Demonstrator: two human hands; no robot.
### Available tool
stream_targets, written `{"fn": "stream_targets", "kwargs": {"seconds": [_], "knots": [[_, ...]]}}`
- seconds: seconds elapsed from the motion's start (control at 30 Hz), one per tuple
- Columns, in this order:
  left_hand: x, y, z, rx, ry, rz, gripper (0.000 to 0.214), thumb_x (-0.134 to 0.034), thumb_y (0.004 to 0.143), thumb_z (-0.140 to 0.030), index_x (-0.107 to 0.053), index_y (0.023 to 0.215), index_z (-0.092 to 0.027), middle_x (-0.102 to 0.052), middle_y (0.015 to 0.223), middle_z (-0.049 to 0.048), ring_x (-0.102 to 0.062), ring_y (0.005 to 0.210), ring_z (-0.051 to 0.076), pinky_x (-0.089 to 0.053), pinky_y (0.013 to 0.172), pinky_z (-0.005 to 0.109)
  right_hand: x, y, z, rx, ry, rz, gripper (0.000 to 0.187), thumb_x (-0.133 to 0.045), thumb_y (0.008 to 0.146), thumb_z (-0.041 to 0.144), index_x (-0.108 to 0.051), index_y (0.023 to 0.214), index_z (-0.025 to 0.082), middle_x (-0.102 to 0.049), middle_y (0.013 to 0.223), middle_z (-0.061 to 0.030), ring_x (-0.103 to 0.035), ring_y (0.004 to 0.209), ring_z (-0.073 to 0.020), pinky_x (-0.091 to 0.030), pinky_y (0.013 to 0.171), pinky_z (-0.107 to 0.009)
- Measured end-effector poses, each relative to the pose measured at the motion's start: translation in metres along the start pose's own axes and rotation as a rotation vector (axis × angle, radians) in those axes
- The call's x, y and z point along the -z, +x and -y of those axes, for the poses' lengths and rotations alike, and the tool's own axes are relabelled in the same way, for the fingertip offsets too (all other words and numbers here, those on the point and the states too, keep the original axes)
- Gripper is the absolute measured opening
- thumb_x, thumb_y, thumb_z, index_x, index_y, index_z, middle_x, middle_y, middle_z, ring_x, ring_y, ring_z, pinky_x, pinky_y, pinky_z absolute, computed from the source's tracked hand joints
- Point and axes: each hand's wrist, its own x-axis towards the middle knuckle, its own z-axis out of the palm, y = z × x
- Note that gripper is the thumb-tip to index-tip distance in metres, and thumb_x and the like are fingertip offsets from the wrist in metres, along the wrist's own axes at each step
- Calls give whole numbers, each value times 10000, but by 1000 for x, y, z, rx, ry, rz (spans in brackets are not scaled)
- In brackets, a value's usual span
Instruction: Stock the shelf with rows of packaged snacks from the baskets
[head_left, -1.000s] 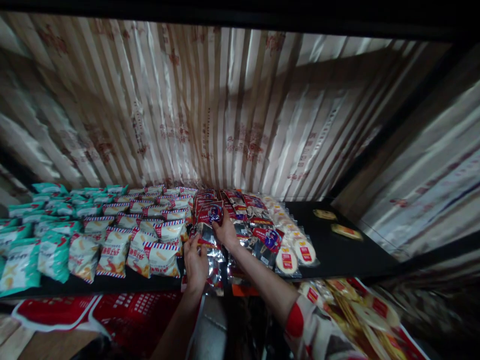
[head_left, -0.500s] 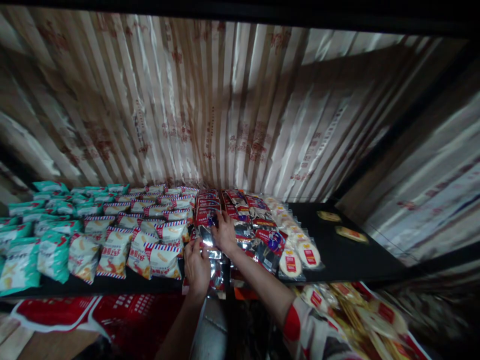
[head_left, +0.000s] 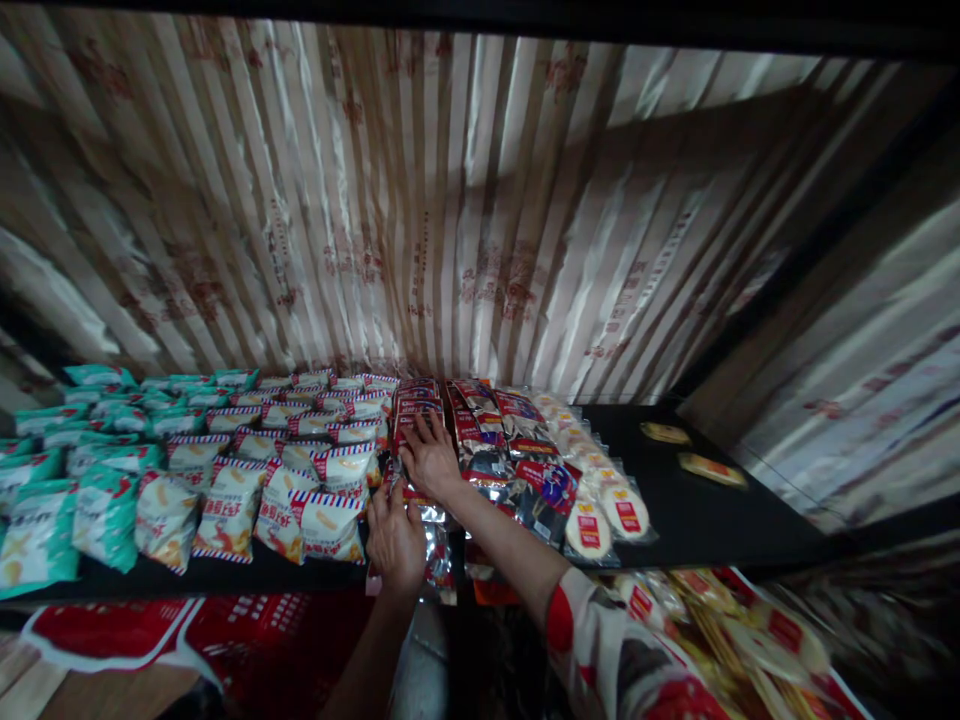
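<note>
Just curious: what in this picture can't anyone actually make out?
Head view: dark red packets, partly hidden by the right hand and left hand.
Head view: outermost teal bags, cut off by the left edge.
Head view: golden packets at lower right, cut off by the bottom edge.
Head view: fine print on the dark red packets, too small and blurred.

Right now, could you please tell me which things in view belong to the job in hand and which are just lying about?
In use:
dark red packets
left hand
right hand

Lying about:
teal bags
striped bags
round white packs
two yellow packs
</note>
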Motion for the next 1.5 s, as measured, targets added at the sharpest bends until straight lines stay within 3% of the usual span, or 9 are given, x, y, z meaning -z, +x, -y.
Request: {"fn": "stream_targets", "kwargs": {"seconds": [0.13,0.23,0.5,0.67,0.93,1.1,1.3,1.5], "knots": [[-5,-2,3,-159,69,-103,378,-413,835,-173,-582,1172,-157,-527,1266,134,-463,1154,289,-414,940,417,-7,0,-5,-53,12,48,411,-420,885,344,-529,1262,223,-420,1403,-71,-199,1363,-258,-212,1067,-465],[-12,-1,4,-218,75,-104,405,-356,844,-144,-568,1189,-137,-553,1254,128,-454,1186,277,-379,978,406,-11,1,-8,-58,17,65,417,-408,889,349,-519,1272,225,-422,1400,-78,-220,1355,-262,-218,1059,-473],[-18,2,6,-199,66,-46,413,-325,856,-168,-559,1182,-72,-615,1155,143,-509,1087,274,-403,933,385,-19,2,-8,-73,-25,89,432,-406,890,379,-497,1287,235,-372,1434,-77,-199,1359,-282,-205,1054,-490],[-15,3,6,-211,52,-63,403,-346,852,-172,-565,1184,-108,-620,1141,131,-520,1053,269,-420,914,397,-19,1,-9,-59,-17,77,416,-403,900,377,-508,1275,230,-366,1437,-79,-207,1358,-270,-205,1059,-479],[-4,4,3,-247,100,-91,356,-379,839,-153,-614,1105,-125,-591,1180,130,-512,1046,267,-424,916,405,-11,0,-9,-15,11,-4,401,-366,927,358,-500,1284,235,-399,1415,-90,-259,1346,-222,-179,1082,-453],[-1,6,3,-295,119,-88,364,-379,846,-159,-596,1132,-97,-580,1185,148,-504,1055,273,-427,913,403,-3,-9,-15,40,68,-107,396,-416,900,304,-520,1259,174,-368,1428,-118,-229,1357,-226,-216,1084,-439],[2,3,-3,-320,100,-87,358,-378,850,-165,-603,1118,-93,-582,1182,152,-509,1053,268,-428,913,396,17,-51,-44,-15,207,-242,364,-403,880,248,-554,1200,164,-406,1392,-119,-321,1308,-215,-295,1063,-420],[1,-3,-11,-323,64,-89,349,-379,840,-169,-625,1087,-144,-587,1181,121,-513,1061,258,-433,912,398,53,-86,-102,-206,173,-319,345,-380,876,234,-581,1153,182,-512,1291,-103,-432,1212,-211,-339,1023,-413]]}}
